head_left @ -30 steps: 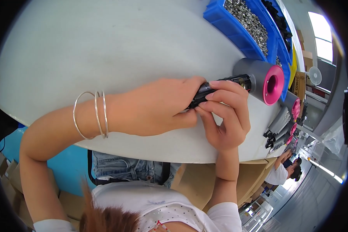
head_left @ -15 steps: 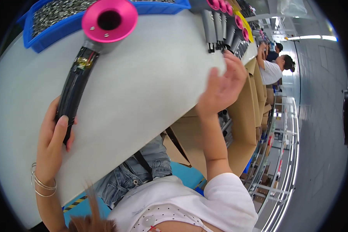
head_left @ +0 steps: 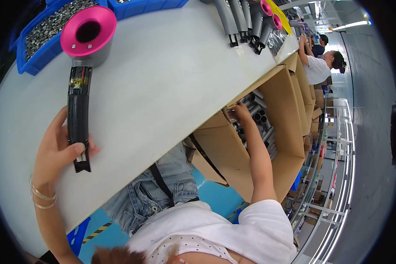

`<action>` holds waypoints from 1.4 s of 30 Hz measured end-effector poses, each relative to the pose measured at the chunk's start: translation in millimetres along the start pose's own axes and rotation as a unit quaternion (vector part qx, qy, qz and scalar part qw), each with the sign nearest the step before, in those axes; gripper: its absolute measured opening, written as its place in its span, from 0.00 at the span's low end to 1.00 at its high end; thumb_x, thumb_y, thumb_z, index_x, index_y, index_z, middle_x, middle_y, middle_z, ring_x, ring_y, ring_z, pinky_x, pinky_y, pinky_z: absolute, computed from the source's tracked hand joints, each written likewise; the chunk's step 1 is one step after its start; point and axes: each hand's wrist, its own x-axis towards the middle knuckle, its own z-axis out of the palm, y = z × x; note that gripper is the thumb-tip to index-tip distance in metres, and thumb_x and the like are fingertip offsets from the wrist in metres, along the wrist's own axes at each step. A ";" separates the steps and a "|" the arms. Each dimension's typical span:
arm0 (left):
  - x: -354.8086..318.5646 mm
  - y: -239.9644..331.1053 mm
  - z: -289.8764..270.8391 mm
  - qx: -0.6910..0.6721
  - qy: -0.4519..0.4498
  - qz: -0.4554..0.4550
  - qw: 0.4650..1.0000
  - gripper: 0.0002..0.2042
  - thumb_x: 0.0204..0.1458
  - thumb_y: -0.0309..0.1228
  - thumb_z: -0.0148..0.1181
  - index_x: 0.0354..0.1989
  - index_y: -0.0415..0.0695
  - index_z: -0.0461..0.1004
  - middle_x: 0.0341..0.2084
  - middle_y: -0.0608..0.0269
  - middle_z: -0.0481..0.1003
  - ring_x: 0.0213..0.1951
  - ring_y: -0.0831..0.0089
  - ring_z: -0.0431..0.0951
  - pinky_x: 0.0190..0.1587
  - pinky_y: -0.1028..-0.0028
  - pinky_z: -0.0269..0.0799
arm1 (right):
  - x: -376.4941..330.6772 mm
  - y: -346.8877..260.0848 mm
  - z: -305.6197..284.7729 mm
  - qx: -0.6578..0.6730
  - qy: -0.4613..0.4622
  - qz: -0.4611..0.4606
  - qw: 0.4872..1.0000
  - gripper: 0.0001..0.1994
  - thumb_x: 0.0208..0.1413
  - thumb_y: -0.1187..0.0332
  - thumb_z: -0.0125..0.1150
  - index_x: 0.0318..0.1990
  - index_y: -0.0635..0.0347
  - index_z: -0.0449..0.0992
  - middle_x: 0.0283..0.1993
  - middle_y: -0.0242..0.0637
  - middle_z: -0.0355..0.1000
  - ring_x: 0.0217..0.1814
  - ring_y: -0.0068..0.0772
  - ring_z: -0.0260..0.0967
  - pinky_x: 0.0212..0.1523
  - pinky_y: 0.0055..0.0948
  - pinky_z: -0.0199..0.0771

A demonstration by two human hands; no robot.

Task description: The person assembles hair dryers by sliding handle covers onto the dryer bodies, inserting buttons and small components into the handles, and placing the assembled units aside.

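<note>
My left hand (head_left: pixel 59 147) is closed round the lower end of the black inner handle of a hair dryer (head_left: pixel 78 116). Its grey head with a pink flared ring (head_left: pixel 108 27) points up, and the handle's casing is off, baring wires near the neck. At the right, my right hand (head_left: pixel 238 112) reaches down inside an open cardboard box (head_left: pixel 284 127). Grey tubes (head_left: pixel 263 116) lie heaped in that box beside the hand. Its fingers are small and partly hidden near the box's inner wall, so I cannot tell what they hold.
Blue bins (head_left: pixel 28 66) of small metal parts stand at the far left of the white table (head_left: pixel 163 83). Several grey-handled hair dryers (head_left: pixel 226 20) with pink rings lie at its far right. More cartons (head_left: pixel 300 81) line the right side, where two people (head_left: pixel 319 68) work further off.
My right hand has gone from above the table's right edge down into the cardboard box. My left hand has turned the hair dryer more upright and shifted it left.
</note>
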 end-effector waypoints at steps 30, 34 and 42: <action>-4.6 70.6 -23.2 -0.153 0.104 0.305 0.934 0.23 0.44 0.30 0.65 0.46 0.42 0.59 0.35 0.57 0.75 0.40 0.72 0.74 0.44 0.73 0.69 | -289.7 -191.9 189.9 -0.324 -0.220 -0.488 0.780 0.22 0.46 0.73 0.62 0.49 0.66 0.62 0.25 0.42 0.69 0.26 0.37 0.71 0.30 0.34 0.70; -3.0 71.4 -18.2 -0.142 0.075 0.307 0.938 0.24 0.45 0.30 0.65 0.48 0.42 0.59 0.38 0.58 0.74 0.42 0.73 0.73 0.46 0.72 0.69 | -316.5 -192.7 237.3 -0.182 -0.305 -0.473 0.806 0.15 0.50 0.75 0.59 0.44 0.65 0.63 0.26 0.33 0.69 0.22 0.22 0.68 0.24 0.24 0.69; 15.7 52.5 -16.1 0.116 0.147 0.377 0.907 0.23 0.51 0.38 0.61 0.49 0.38 0.63 0.39 0.58 0.65 0.45 0.66 0.65 0.51 0.70 0.62 | -325.2 -231.6 289.1 -0.030 -0.311 -0.428 0.848 0.12 0.52 0.76 0.57 0.41 0.64 0.62 0.26 0.35 0.67 0.19 0.24 0.67 0.19 0.24 0.65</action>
